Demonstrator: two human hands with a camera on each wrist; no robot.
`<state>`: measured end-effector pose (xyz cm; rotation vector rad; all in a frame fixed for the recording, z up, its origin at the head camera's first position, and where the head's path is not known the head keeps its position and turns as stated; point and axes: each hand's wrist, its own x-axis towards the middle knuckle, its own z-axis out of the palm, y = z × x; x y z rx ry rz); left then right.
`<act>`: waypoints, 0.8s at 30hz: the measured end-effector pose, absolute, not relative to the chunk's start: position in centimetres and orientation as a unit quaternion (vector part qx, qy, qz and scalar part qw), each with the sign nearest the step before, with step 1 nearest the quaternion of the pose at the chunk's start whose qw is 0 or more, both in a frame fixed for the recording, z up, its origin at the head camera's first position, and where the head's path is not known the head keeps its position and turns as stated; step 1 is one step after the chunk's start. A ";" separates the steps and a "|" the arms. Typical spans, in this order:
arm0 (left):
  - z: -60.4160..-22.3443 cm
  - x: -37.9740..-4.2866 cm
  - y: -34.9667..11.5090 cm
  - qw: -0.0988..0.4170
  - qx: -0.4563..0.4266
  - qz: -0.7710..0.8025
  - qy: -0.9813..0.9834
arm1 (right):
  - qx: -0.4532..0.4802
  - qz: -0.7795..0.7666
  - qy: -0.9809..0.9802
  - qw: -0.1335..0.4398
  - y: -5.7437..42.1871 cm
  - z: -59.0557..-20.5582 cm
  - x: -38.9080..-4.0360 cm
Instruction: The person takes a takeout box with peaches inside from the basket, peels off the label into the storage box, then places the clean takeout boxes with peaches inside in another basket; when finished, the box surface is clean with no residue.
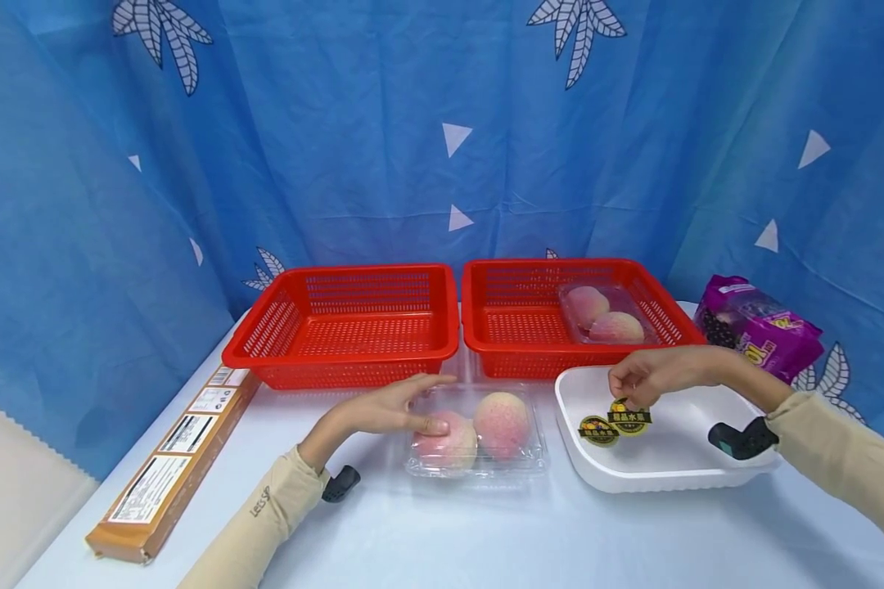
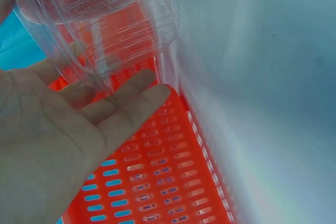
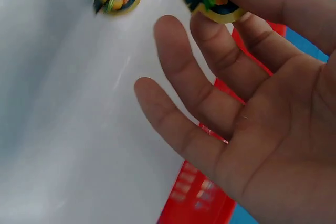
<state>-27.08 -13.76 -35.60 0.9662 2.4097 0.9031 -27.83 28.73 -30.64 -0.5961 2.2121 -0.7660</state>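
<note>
My left hand (image 1: 390, 407) holds the left side of a clear plastic clamshell box (image 1: 534, 446) with two pink-and-cream peaches (image 1: 502, 424) inside. Its thumb lies across the lid, while the other fingers reach around the far left corner. In the left wrist view, two fingers (image 2: 123, 111) stretch out past the box (image 2: 139, 40). Over the white tub (image 1: 681, 474), my right hand (image 1: 659, 375) pinches a round fruit label (image 3: 220, 1) in green, black and gold between thumb and forefinger. A second such label (image 1: 598, 431) lies in the tub's left part.
Two red plastic baskets stand at the back; the left one (image 1: 342, 372) is beside the right one (image 1: 552, 360), which holds another boxed pair of peaches (image 1: 611, 325). A purple bag (image 1: 769, 335) sits at the right. Along the left table edge lies a long brown carton (image 1: 173, 462).
</note>
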 end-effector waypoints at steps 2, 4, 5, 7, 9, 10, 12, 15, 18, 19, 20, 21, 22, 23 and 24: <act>-35.7 -27.1 -13.8 0.194 0.347 0.322 0.859 | -0.215 -0.299 0.855 0.365 29.4 -30.9 -28.1; -35.7 -27.1 -13.8 0.195 0.347 0.323 0.859 | -0.198 -0.296 0.856 0.374 30.0 -31.3 -28.3; -35.6 -27.1 -13.8 0.195 0.347 0.323 0.858 | -0.188 -0.292 0.858 0.377 30.3 -31.5 -28.4; -35.6 -27.1 -13.8 0.195 0.347 0.325 0.858 | -0.169 -0.284 0.863 0.382 30.8 -31.8 -28.5; -35.6 -27.1 -13.8 0.195 0.347 0.325 0.858 | -0.149 -0.274 0.870 0.382 31.2 -32.0 -28.4; -35.6 -27.1 -13.8 0.195 0.347 0.325 0.858 | -0.138 -0.268 0.874 0.380 31.4 -32.1 -28.4; -35.6 -27.1 -13.8 0.195 0.348 0.325 0.857 | -0.120 -0.259 0.881 0.377 31.7 -32.4 -28.2; -35.6 -27.1 -13.9 0.197 0.346 0.327 0.857 | -0.103 -0.241 0.892 0.369 32.0 -32.9 -28.3; -35.5 -27.0 -13.9 0.198 0.344 0.329 0.857 | -0.089 -0.224 0.900 0.363 32.3 -33.5 -28.4; -35.5 -27.0 -13.9 0.198 0.344 0.329 0.857 | -0.086 -0.219 0.902 0.362 32.4 -33.7 -28.5; -35.5 -27.0 -13.9 0.198 0.343 0.328 0.858 | -0.083 -0.215 0.904 0.361 32.4 -33.8 -28.5; -35.5 -27.0 -13.9 0.198 0.343 0.328 0.858 | -0.079 -0.212 0.905 0.360 32.4 -34.0 -28.6; -35.5 -27.0 -13.9 0.197 0.343 0.327 0.859 | -0.077 -0.209 0.906 0.360 32.4 -34.2 -28.6; -35.4 -27.0 -13.9 0.197 0.344 0.326 0.859 | -0.075 -0.206 0.907 0.359 32.5 -34.3 -28.6; -35.4 -27.0 -13.8 0.196 0.344 0.325 0.859 | -0.075 -0.204 0.908 0.358 32.4 -34.5 -28.6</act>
